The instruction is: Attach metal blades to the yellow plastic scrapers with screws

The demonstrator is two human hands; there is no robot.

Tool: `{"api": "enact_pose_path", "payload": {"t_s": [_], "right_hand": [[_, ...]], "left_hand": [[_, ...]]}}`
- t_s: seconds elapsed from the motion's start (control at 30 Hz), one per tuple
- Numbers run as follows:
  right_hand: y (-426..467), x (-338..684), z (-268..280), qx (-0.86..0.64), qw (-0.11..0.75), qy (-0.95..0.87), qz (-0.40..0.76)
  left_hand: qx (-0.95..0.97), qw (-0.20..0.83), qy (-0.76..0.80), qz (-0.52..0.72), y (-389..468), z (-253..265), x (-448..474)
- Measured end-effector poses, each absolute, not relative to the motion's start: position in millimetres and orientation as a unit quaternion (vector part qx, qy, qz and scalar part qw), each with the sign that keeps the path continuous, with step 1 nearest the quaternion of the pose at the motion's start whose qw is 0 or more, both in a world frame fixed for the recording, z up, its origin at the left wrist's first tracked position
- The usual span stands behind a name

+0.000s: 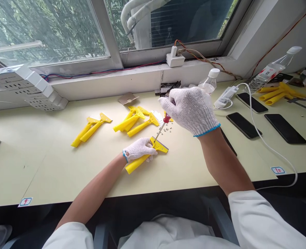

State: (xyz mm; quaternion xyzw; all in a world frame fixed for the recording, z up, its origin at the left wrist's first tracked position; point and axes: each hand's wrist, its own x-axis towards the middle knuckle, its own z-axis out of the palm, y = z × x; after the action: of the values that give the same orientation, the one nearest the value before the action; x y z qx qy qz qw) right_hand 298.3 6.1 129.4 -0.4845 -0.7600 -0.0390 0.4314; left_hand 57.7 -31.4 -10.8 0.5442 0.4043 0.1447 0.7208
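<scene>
My left hand (140, 149), in a white knitted glove, is closed round the neck of a yellow scraper (137, 164) and keeps it on the table. A blade edge shows along the scraper's wide head. Gloved too, my right hand (191, 109) grips a screwdriver (166, 118) by its red handle, above and to the right of the left hand. The shaft slants down and its tip meets the scraper's head; any screw under it is too small to see. Beyond the hands lie small loose nuts or screws (165, 130) and several more yellow scrapers (127, 121).
Two scrapers (92, 128) lie to the left, near stacked white boxes (28, 88). Several phones (243, 125), a white cable (261, 138), a power strip (225, 97) and plastic bottles (268, 72) stand or lie at right. A brown cardboard piece (128, 98) is by the sill.
</scene>
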Motion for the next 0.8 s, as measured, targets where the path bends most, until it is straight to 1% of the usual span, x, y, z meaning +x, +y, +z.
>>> {"api": "enact_pose_path", "payload": {"t_s": [0.07, 0.23, 0.3, 0.4, 0.5, 0.63, 0.73, 0.8], "right_hand": [[11, 297, 129, -0.458, 0.438, -0.773, -0.022], [13, 302, 137, -0.424, 0.371, -0.826, 0.01], [12, 304, 141, -0.377, 0.353, -0.854, 0.056], [9, 308, 146, -0.31, 0.333, -0.877, 0.154], [7, 313, 149, -0.301, 0.322, -0.872, 0.214], [5, 323, 153, -0.31, 0.321, -0.859, 0.25], [5, 329, 156, -0.283, 0.32, -0.859, 0.281], [3, 328, 157, -0.257, 0.311, -0.871, 0.281]], "left_hand": [[0.543, 0.72, 0.407, 0.145, -31, -11, 58], [0.534, 0.723, 0.417, 0.136, -29, -10, 60], [0.533, 0.722, 0.421, 0.134, -28, -11, 60], [0.529, 0.722, 0.424, 0.137, -28, -11, 60], [0.531, 0.721, 0.424, 0.135, -28, -11, 59], [0.544, 0.712, 0.422, 0.136, -28, -11, 59], [0.554, 0.705, 0.422, 0.136, -29, -11, 59], [0.561, 0.698, 0.424, 0.134, -29, -10, 58]]}}
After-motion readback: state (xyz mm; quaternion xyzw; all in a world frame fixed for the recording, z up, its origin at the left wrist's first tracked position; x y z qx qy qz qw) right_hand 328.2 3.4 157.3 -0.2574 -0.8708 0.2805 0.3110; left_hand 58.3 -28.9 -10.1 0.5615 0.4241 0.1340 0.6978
